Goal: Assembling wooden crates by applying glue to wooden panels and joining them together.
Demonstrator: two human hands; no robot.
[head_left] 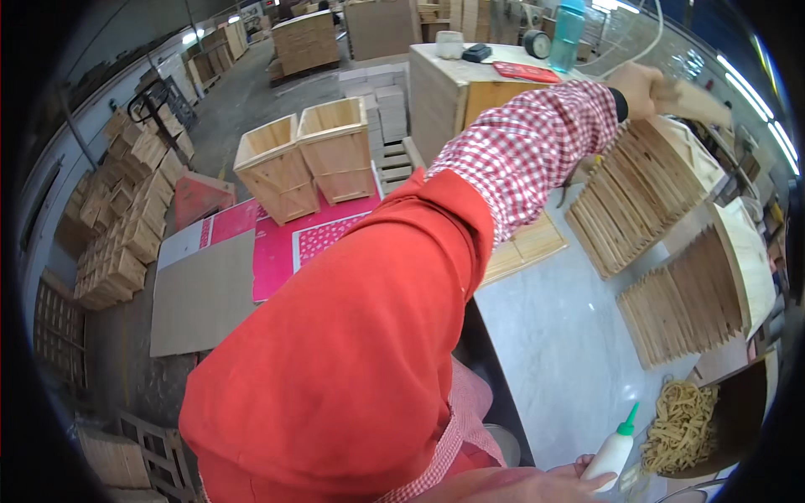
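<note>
My left arm, in a red sleeve with a checked cuff, stretches across the view to the far right. At its end my left hand point(639, 90) is closed on a pale wooden piece point(698, 104), smeared by motion. Just below that hand leans a stack of slatted wooden panels point(641, 189). Down at the lower edge, my right hand point(579, 476) grips a white glue bottle point(610, 458) with a green nozzle, tip pointing up. Part of the right hand's fingers is hidden behind the bottle.
A second panel stack point(692, 293) stands nearer on the grey worktable point(553, 352). Beside the bottle, a box holds tangled yellowish bands point(681, 427). Two wooden bins point(335, 151) stand on pink sheeting at left. A blue water bottle point(568, 38) tops a far wooden cabinet.
</note>
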